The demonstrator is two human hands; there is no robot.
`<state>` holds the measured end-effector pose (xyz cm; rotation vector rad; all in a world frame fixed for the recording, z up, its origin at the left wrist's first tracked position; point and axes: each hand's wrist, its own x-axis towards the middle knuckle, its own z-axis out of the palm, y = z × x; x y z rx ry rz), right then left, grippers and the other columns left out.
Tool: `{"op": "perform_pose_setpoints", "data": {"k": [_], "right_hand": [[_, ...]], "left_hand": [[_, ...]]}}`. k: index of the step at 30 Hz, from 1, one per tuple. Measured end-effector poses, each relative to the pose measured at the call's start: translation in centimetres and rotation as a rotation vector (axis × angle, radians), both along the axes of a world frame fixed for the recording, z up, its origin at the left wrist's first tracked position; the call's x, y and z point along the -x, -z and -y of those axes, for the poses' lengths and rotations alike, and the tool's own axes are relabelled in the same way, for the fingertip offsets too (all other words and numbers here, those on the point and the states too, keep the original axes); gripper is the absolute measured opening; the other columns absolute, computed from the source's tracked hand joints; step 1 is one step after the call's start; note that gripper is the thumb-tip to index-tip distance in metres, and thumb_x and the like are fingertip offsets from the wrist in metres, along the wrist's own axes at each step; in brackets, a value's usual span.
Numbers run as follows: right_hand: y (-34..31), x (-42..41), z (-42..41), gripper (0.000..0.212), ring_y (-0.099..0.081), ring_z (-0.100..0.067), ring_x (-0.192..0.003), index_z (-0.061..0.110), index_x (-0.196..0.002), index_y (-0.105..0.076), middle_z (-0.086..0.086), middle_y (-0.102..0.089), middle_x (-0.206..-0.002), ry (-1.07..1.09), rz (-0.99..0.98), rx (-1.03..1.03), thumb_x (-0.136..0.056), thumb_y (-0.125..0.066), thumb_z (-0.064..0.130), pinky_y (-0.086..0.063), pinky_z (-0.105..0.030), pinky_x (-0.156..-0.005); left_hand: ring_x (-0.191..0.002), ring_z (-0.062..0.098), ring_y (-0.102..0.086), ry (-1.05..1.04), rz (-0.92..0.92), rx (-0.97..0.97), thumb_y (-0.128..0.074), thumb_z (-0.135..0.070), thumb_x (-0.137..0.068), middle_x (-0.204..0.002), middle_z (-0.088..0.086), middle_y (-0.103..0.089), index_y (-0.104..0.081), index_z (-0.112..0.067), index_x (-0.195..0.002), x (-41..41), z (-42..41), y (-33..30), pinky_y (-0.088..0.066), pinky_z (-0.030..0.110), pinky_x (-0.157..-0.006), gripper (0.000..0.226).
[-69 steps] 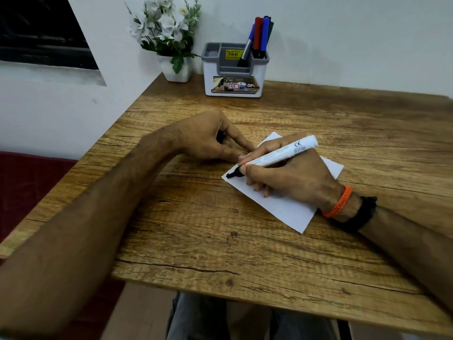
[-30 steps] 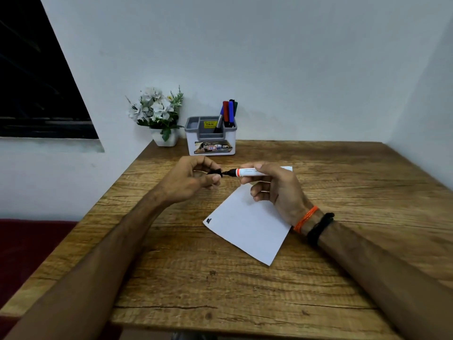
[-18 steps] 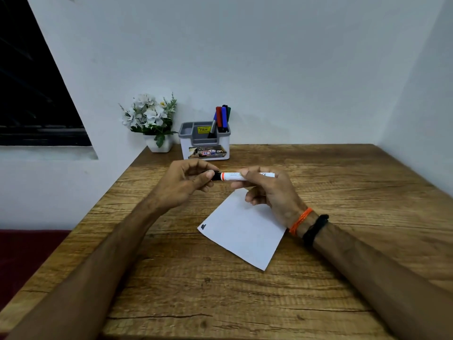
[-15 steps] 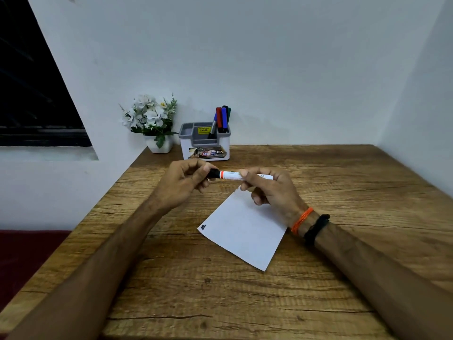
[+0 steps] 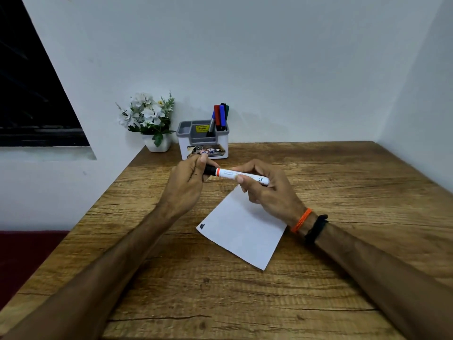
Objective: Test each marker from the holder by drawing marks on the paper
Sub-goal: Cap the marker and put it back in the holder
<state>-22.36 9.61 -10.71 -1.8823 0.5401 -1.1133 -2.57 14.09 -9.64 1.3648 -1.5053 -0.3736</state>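
Now the cap is back on: the left hand (image 5: 188, 182) pinches the black cap (image 5: 209, 170) while the right hand (image 5: 264, 190) grips the marker (image 5: 241, 174) above the paper (image 5: 242, 231), where one dark mark (image 5: 202, 226) sits at its left corner. Judging by that, the holder (image 5: 203, 143) beyond the paper gets it next.

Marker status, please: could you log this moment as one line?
marker: capped, held level | left hand: grips cap | right hand: grips barrel | paper: one mark

The marker (image 5: 241, 175) showed a "CE" sign just beyond the gripping fingers. The holder (image 5: 203, 143) carried a yellow price sticker (image 5: 202, 128), too small to read, and the letters "OP".
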Motion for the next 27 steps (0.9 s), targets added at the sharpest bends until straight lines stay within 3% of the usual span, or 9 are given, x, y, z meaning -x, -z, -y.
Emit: {"op": "perform_pose_setpoints", "data": {"k": [4, 7, 10, 14, 16, 18, 20, 23, 27], "right_hand": [[-0.1, 0.2, 0.1, 0.013, -0.047, -0.003, -0.052, 0.008, -0.107, -0.066, 0.008, -0.059, -0.072, -0.03, -0.044, 0.108, -0.096, -0.062, 0.012, -0.038, -0.017, -0.05], [-0.8, 0.3, 0.3, 0.018, -0.055, -0.009, -0.058, 0.009, -0.111, -0.065, 0.003, -0.066, -0.082, -0.002, -0.08, 0.14, -0.096, -0.061, 0.018, -0.046, -0.024, -0.053], [-1.0, -0.4, 0.4, 0.019, -0.063, -0.014, -0.071, 0.009, -0.109, -0.068, 0.001, -0.068, -0.097, 0.112, -0.061, 0.149, -0.093, -0.066, 0.019, -0.055, -0.031, -0.06], [-1.6, -0.7, 0.0, 0.027, -0.067, -0.005, -0.083, 0.018, -0.109, -0.07, 0.01, -0.071, -0.092, 0.279, -0.08, 0.224, -0.083, -0.078, 0.019, -0.055, -0.02, -0.071], [-2.2, -0.5, -0.3, 0.039, -0.065, 0.002, -0.083, 0.023, -0.116, -0.064, 0.017, -0.069, -0.084, 0.314, -0.136, 0.302, -0.08, -0.08, 0.021, -0.047, -0.008, -0.069], [-2.7, -0.4, -0.7, 0.053, -0.064, 0.003, -0.08, 0.026, -0.129, -0.056, 0.022, -0.064, -0.076, 0.316, -0.199, 0.379, -0.081, -0.078, 0.022, -0.041, -0.004, -0.065], [-3.2, -0.6, -1.0, 0.069, -0.063, -0.002, -0.074, 0.027, -0.143, -0.043, 0.019, -0.061, -0.074, 0.284, -0.275, 0.475, -0.083, -0.075, 0.023, -0.04, -0.007, -0.064], [-3.7, -0.7, -1.2, 0.088, -0.062, -0.005, -0.071, 0.036, -0.154, -0.021, 0.011, -0.063, -0.075, 0.237, -0.35, 0.564, -0.083, -0.071, 0.027, -0.053, -0.022, -0.066], [-3.9, -0.8, -0.9, 0.094, -0.062, -0.003, -0.066, 0.039, -0.154, -0.017, 0.011, -0.064, -0.072, 0.197, -0.349, 0.546, -0.08, -0.074, 0.028, -0.055, -0.025, -0.064]], "left_hand": [[-0.054, 0.005, -0.042, 0.035, -0.057, -0.019, -0.033, -0.036, -0.102, -0.062, -0.007, -0.05, -0.069, -0.014, -0.095, 0.1, -0.3, -0.2, -0.033, 0.023, -0.053, 0.043], [-0.056, 0.002, -0.048, 0.058, -0.125, 0.037, -0.036, -0.026, -0.103, -0.068, -0.006, -0.056, -0.067, -0.01, -0.098, 0.3, -0.5, -1.1, -0.038, 0.015, -0.053, 0.035], [-0.062, 0.004, -0.057, 0.037, -0.146, 0.109, -0.043, -0.022, -0.101, -0.077, 0.004, -0.064, -0.065, -0.008, -0.107, 0.4, -0.6, -1.7, -0.048, 0.017, -0.056, 0.027], [-0.059, 0.01, -0.066, 0.016, -0.446, 0.126, -0.058, -0.01, -0.092, -0.08, 0.009, -0.07, -0.057, 0.003, -0.112, 0.9, -1.1, -2.4, -0.056, 0.02, -0.057, 0.024], [-0.062, 0.01, -0.069, 0.02, -0.51, 0.131, -0.065, -0.003, -0.085, -0.081, 0.01, -0.069, -0.054, 0.002, -0.115, 1.2, -1.4, -2.9, -0.057, 0.02, -0.058, 0.032], [-0.071, 0.01, -0.072, 0.027, -0.514, 0.105, -0.073, 0.001, -0.077, -0.083, 0.006, -0.07, -0.053, -0.002, -0.117, 1.6, -1.6, -3.2, -0.057, 0.021, -0.062, 0.045], [-0.077, 0.011, -0.072, 0.035, -0.486, 0.081, -0.077, 0.001, -0.072, -0.085, 0.004, -0.071, -0.054, -0.003, -0.119, 2.1, -1.7, -3.2, -0.057, 0.022, -0.065, 0.053], [-0.079, 0.011, -0.072, 0.045, -0.452, 0.084, -0.079, -0.004, -0.07, -0.085, 0.004, -0.072, -0.054, -0.003, -0.121, 2.5, -1.7, -3.1, -0.058, 0.024, -0.069, 0.058], [-0.079, 0.009, -0.072, 0.045, -0.423, 0.107, -0.079, -0.006, -0.07, -0.087, 0.005, -0.072, -0.053, -0.004, -0.121, 2.5, -1.8, -3.1, -0.057, 0.021, -0.07, 0.057]]}}
